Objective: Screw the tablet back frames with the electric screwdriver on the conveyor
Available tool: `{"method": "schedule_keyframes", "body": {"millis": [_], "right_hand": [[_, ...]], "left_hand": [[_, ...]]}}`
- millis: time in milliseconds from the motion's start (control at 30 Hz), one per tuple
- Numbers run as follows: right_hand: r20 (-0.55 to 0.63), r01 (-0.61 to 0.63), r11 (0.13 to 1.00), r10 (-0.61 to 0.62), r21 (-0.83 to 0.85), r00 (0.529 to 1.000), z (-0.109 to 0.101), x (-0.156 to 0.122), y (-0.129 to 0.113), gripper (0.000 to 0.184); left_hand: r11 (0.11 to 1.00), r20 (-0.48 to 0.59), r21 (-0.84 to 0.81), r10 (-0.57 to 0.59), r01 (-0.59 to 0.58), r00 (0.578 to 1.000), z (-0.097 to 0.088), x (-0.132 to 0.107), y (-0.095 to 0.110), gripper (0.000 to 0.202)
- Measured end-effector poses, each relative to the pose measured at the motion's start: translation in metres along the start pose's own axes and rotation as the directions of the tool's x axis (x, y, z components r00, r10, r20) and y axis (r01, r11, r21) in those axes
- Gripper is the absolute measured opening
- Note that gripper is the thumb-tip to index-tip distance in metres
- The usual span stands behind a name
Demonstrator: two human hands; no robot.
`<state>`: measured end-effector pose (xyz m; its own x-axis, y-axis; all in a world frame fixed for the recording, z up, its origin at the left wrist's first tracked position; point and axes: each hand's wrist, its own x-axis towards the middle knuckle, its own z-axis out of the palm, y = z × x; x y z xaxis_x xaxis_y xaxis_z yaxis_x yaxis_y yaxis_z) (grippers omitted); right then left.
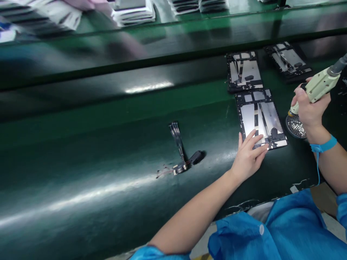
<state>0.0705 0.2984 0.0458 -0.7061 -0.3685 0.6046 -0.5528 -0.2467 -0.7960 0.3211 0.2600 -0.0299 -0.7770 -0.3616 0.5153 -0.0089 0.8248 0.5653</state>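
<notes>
My left hand (249,157) lies with fingers spread on the lower end of an opened tablet chassis (272,115), a silver plate in a black frame with a dark ribbon cable down its middle. Wrapped in my right hand (311,108) is a pale green electric screwdriver (322,85), tilted with its nose down. That nose is over a round screw dish (295,128) with a shiny, hole-patterned surface, just right of the chassis. Whether the bit touches the dish cannot be made out. A blue wrist strap (324,145) circles my right wrist.
Two similar chassis lie beyond, one directly behind (251,68) and one at the back right (288,57). Left of my hand, a small board with cables (179,168) and a black part (197,157) rests on the green bench (108,151). Stacked sheets (134,12) stand on the shelf behind.
</notes>
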Motion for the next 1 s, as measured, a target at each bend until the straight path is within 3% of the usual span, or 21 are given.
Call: {"method": "schedule_keyframes", "body": {"millis": [300, 433, 500, 600, 733, 800, 1000], "right_hand": [[0.0, 0.009, 0.999, -0.009, 0.035, 1.0, -0.001, 0.002, 0.0, 0.031], [-0.024, 0.074, 0.986, -0.071, 0.147, 0.997, -0.002, 0.0, -0.019, 0.03], [0.03, 0.1, 0.973, -0.109, 0.209, 0.994, -0.001, -0.011, -0.036, 0.028], [0.214, 0.014, 0.961, -0.076, 0.278, 0.974, 0.0, -0.036, -0.06, 0.027], [0.448, -0.099, 0.94, -0.062, 0.327, 0.892, 0.001, -0.065, -0.071, 0.03], [0.491, -0.12, 0.936, -0.062, 0.331, 0.869, 0.001, -0.07, -0.068, 0.03], [0.483, -0.13, 0.941, -0.04, 0.312, 0.875, -0.001, -0.071, -0.061, 0.031]], "left_hand": [[1.0, -0.008, 0.016, -0.017, 0.018, 1.0, 0.003, 0.0, -0.001, 0.016], [0.999, -0.024, 0.012, -0.04, 0.04, 0.999, 0.006, 0.004, 0.0, 0.015], [0.999, -0.032, 0.007, -0.043, 0.043, 0.999, 0.007, 0.006, 0.0, 0.015], [0.999, -0.047, 0.004, -0.041, 0.042, 0.998, 0.008, 0.008, 0.001, 0.016], [1.0, -0.058, -0.004, -0.031, 0.031, 0.998, 0.008, 0.008, 0.001, 0.016], [1.0, -0.054, -0.006, -0.028, 0.028, 0.998, 0.008, 0.007, 0.0, 0.017], [0.999, -0.02, -0.006, -0.048, 0.048, 0.999, 0.009, 0.006, 0.0, 0.018]]}}
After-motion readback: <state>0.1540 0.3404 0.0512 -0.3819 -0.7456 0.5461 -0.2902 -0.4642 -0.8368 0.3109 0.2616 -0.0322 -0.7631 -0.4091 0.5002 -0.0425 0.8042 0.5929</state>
